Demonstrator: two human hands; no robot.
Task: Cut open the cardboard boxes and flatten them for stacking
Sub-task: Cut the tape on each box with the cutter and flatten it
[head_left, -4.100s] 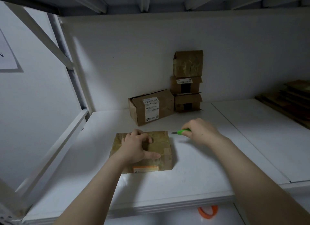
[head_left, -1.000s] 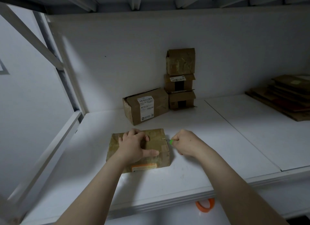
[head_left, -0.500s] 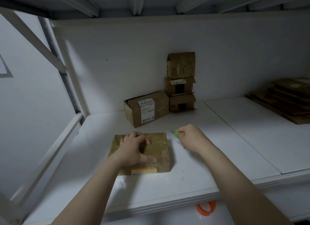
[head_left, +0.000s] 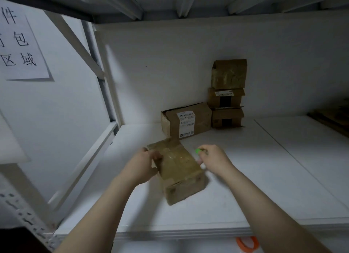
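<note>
The left hand (head_left: 143, 166) grips the box (head_left: 181, 169) by its left edge. The right hand (head_left: 213, 158), just right of the box, curls round a green cutter (head_left: 198, 151). The box lies askew on the shelf (head_left: 245, 177). It should be steadied before the tape is sliced, with the blade kept away from the left fingers. More boxes (head_left: 186, 120) stand behind.

Dim, bluish light; motion blur (worst at centre); wide-angle bowing.

Blurred by motion at centre: box (head_left: 179, 169) and left hand (head_left: 145, 166). Mostly hidden inside right hand (head_left: 213, 160): green cutter (head_left: 198, 151). Cut off at 3 o'clock: cardboard stack (head_left: 336, 118); at 5 o'clock: orange roll (head_left: 238, 242). Unreadable: label (head_left: 186, 124) print.
</note>
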